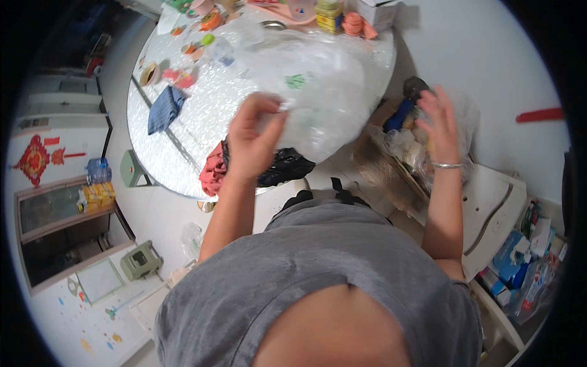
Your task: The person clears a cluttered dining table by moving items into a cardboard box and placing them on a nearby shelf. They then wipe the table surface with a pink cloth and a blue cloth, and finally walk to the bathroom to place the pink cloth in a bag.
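Note:
A translucent white plastic bag [321, 91] with a green print spreads over the near right of the round table [114, 91]. My left hand [257, 137] pinches the bag's edge between thumb and fingers. Under that wrist lie a black plastic bag [289, 166] and a red cloth [213, 169], at the table's front edge. My right hand [439, 121], with a silver bangle at the wrist, is raised off to the right with its fingers apart and holds nothing. It is blurred, and appears above a cardboard box [385, 160] of plastic bags and other items.
On the table stand a green-capped bottle [220, 49], a bowl [150, 74], a folded blue cloth [166, 110], a yellow-labelled jar [329, 16] and a pink tray [279, 13]. A white wall [481, 59] rises at right. Green stools [134, 169] stand at left.

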A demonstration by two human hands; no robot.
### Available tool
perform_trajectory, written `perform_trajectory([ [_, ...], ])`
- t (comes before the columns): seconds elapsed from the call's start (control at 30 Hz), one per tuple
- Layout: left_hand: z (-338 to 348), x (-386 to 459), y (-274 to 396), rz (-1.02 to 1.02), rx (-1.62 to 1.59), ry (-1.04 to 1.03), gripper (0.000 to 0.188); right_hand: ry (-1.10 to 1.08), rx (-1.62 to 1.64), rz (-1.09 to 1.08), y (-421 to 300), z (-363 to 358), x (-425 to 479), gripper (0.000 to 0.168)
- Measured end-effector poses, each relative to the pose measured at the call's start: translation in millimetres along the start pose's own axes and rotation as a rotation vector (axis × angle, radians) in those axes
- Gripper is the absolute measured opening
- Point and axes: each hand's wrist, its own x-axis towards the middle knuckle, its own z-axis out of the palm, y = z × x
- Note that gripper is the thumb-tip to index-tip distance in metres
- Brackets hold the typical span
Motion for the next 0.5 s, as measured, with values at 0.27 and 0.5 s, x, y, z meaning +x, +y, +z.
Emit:
perform_trajectory([
  [0.27,27,-39,-18,0.058,0.172,-0.394,0.021,-0.494,0.383,0.273,37,119,-48,0.065],
  [0.5,-19,-55,-21,-0.012,0.274,-0.26,0.097,-0.33,0.092,0.09,30,153,-31,0.056],
])
